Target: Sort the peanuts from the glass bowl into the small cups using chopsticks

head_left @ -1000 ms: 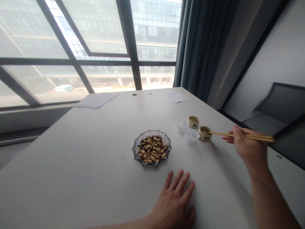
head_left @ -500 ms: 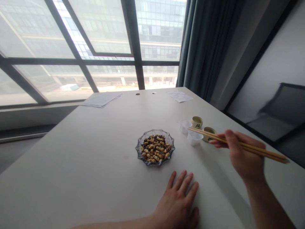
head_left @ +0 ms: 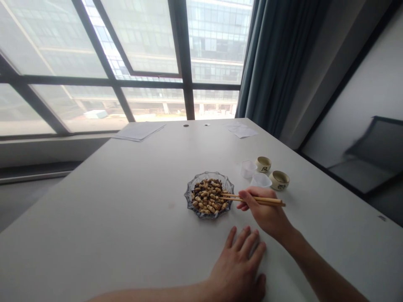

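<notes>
Wooden chopsticks (head_left: 264, 200) are gripped in my right hand (head_left: 267, 214), their tips slightly apart and reaching over the right side of a clear glass bowl (head_left: 193, 209). Unshelled peanuts (head_left: 206, 196) fill the bowl, mixed with small dark pieces I cannot make out. Whether the tips touch a peanut is too small to tell. My left hand (head_left: 241, 262) lies on the white table in front of the bowl, fingers spread, holding nothing. Just beyond my right hand stand two translucent plastic cups, a nearer cup (head_left: 261, 180) and a farther cup (head_left: 248, 169).
Two cream-coloured small cups with dark characters, one nearer (head_left: 279, 181) and one farther (head_left: 263, 165), stand right of the plastic cups. Paper sheets (head_left: 140, 131) lie at the far left of the table (head_left: 126, 201), another paper (head_left: 242, 129) at the far right. Windows and a curtain (head_left: 270, 58) are behind.
My right hand has moved left and toward me with the chopsticks, from over the cups to the bowl's right side. The tips have parted slightly. My left hand stays on the table.
</notes>
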`<state>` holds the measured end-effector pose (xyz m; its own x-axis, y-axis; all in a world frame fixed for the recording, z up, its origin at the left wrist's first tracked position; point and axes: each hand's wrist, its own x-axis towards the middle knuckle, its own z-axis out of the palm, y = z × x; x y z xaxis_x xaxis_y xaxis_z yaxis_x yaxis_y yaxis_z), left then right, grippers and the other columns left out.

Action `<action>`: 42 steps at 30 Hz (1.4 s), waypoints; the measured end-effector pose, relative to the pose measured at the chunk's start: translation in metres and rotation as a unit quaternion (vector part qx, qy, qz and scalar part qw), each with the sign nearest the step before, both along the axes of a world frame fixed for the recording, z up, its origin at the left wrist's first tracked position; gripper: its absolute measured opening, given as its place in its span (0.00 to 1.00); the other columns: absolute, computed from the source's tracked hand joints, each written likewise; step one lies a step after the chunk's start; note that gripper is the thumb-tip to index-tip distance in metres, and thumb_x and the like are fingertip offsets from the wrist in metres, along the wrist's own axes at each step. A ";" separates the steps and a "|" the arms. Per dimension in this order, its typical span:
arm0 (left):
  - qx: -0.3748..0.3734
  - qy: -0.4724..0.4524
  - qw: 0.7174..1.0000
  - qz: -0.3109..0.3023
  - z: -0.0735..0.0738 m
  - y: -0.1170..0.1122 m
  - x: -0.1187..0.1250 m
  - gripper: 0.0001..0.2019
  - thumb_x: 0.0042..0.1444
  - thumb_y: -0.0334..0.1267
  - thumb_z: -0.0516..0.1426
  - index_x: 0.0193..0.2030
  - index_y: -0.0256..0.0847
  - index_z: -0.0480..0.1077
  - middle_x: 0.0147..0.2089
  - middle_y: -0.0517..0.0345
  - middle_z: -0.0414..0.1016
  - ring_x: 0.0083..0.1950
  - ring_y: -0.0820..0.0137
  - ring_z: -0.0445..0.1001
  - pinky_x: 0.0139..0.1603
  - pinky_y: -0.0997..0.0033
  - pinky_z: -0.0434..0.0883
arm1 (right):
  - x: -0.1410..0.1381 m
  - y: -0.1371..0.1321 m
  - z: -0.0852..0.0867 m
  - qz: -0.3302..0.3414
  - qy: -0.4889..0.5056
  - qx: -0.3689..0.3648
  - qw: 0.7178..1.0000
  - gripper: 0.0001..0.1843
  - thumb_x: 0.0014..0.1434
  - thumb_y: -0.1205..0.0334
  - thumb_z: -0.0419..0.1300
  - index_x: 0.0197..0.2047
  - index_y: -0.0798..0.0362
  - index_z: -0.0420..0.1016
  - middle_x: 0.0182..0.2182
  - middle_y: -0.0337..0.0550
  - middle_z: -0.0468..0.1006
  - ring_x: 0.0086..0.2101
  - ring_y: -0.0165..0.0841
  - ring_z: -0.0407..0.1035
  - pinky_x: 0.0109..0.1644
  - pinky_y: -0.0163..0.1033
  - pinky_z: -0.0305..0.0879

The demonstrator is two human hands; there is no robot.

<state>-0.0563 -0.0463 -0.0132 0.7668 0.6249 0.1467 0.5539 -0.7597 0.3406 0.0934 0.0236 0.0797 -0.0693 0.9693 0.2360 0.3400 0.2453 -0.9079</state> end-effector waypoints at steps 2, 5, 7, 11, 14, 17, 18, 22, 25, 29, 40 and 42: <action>0.000 -0.004 1.000 -0.001 -0.002 0.000 0.001 0.30 0.73 0.54 0.52 0.75 0.43 0.59 0.78 0.46 0.55 0.78 0.49 0.49 0.76 0.37 0.46 | -0.002 0.001 -0.002 -0.003 0.012 -0.008 1.000 0.25 0.68 0.40 0.60 0.33 0.54 0.83 0.27 0.46 0.85 0.28 0.38 0.81 0.34 0.38 0.78; -0.001 -0.008 1.000 0.000 -0.003 0.000 0.001 0.30 0.72 0.54 0.53 0.75 0.42 0.60 0.78 0.45 0.55 0.78 0.49 0.49 0.76 0.37 0.46 | -0.003 0.000 -0.005 -0.008 0.024 -0.012 1.000 0.25 0.67 0.40 0.61 0.34 0.53 0.82 0.28 0.46 0.85 0.29 0.39 0.82 0.34 0.39 0.78; -0.004 -0.008 1.000 0.001 -0.002 0.000 0.001 0.30 0.72 0.54 0.53 0.75 0.42 0.60 0.77 0.45 0.56 0.78 0.49 0.50 0.76 0.37 0.46 | -0.004 -0.001 -0.006 -0.010 0.018 -0.014 1.000 0.25 0.67 0.40 0.61 0.33 0.53 0.82 0.28 0.46 0.86 0.29 0.38 0.82 0.34 0.38 0.78; -0.010 -0.004 1.000 -0.002 0.001 0.000 0.001 0.30 0.72 0.54 0.52 0.75 0.43 0.58 0.77 0.45 0.55 0.78 0.49 0.50 0.76 0.37 0.46 | -0.008 -0.004 -0.006 -0.024 0.003 -0.012 1.000 0.26 0.68 0.41 0.60 0.30 0.53 0.80 0.28 0.46 0.86 0.29 0.38 0.82 0.35 0.38 0.77; -0.008 -0.002 1.000 -0.005 0.001 0.001 0.001 0.30 0.72 0.54 0.53 0.75 0.43 0.58 0.77 0.45 0.55 0.77 0.49 0.51 0.76 0.38 0.46 | -0.008 -0.005 -0.007 -0.034 0.011 -0.013 0.999 0.25 0.68 0.41 0.61 0.31 0.53 0.81 0.28 0.46 0.85 0.30 0.38 0.82 0.35 0.38 0.77; -0.006 -0.001 1.000 -0.006 -0.001 0.001 0.001 0.30 0.72 0.54 0.53 0.75 0.43 0.58 0.77 0.45 0.55 0.77 0.48 0.52 0.75 0.37 0.46 | -0.006 -0.006 -0.008 -0.034 0.022 -0.015 0.999 0.25 0.68 0.41 0.61 0.32 0.54 0.82 0.28 0.47 0.85 0.30 0.39 0.82 0.34 0.38 0.78; -0.006 -0.002 1.000 -0.006 -0.002 0.001 0.002 0.31 0.72 0.54 0.53 0.75 0.42 0.58 0.77 0.45 0.55 0.77 0.48 0.51 0.75 0.37 0.46 | -0.005 -0.006 -0.008 -0.030 0.020 -0.015 0.999 0.26 0.68 0.40 0.61 0.33 0.54 0.82 0.28 0.47 0.85 0.29 0.39 0.82 0.34 0.38 0.78; -0.005 -0.004 1.000 -0.001 -0.003 0.000 0.002 0.31 0.71 0.54 0.54 0.75 0.43 0.58 0.77 0.45 0.56 0.77 0.48 0.51 0.76 0.37 0.46 | -0.005 -0.006 -0.007 -0.027 0.003 -0.002 1.000 0.27 0.68 0.41 0.60 0.29 0.54 0.81 0.27 0.47 0.85 0.28 0.38 0.82 0.32 0.38 0.77; -0.003 -0.004 1.000 -0.002 -0.002 0.001 0.002 0.30 0.71 0.54 0.53 0.74 0.43 0.59 0.77 0.45 0.57 0.77 0.48 0.53 0.76 0.37 0.46 | -0.007 -0.006 -0.007 -0.037 -0.001 0.013 0.999 0.27 0.69 0.41 0.60 0.26 0.53 0.79 0.26 0.47 0.84 0.27 0.38 0.81 0.33 0.38 0.78; 0.000 -0.005 1.000 -0.003 -0.002 0.001 0.001 0.30 0.72 0.54 0.53 0.74 0.42 0.59 0.76 0.45 0.57 0.77 0.48 0.53 0.76 0.38 0.46 | -0.011 -0.008 -0.009 -0.064 0.024 0.020 0.997 0.27 0.68 0.41 0.61 0.31 0.55 0.83 0.26 0.49 0.84 0.27 0.40 0.82 0.33 0.40 0.80; -0.002 0.003 1.000 -0.014 -0.002 0.001 -0.001 0.30 0.74 0.55 0.51 0.75 0.40 0.60 0.78 0.42 0.53 0.78 0.47 0.49 0.75 0.36 0.47 | 0.059 -0.014 0.044 -0.318 0.077 0.138 0.935 0.23 0.64 0.43 0.66 0.32 0.56 0.83 0.25 0.49 0.84 0.23 0.40 0.81 0.31 0.40 0.82; -0.002 0.003 1.000 -0.014 -0.001 0.001 -0.002 0.30 0.74 0.55 0.50 0.75 0.39 0.60 0.78 0.42 0.53 0.78 0.46 0.49 0.75 0.36 0.47 | 0.085 -0.013 0.047 -0.374 0.047 0.152 0.914 0.22 0.67 0.46 0.63 0.32 0.55 0.82 0.25 0.48 0.84 0.23 0.38 0.81 0.31 0.38 0.81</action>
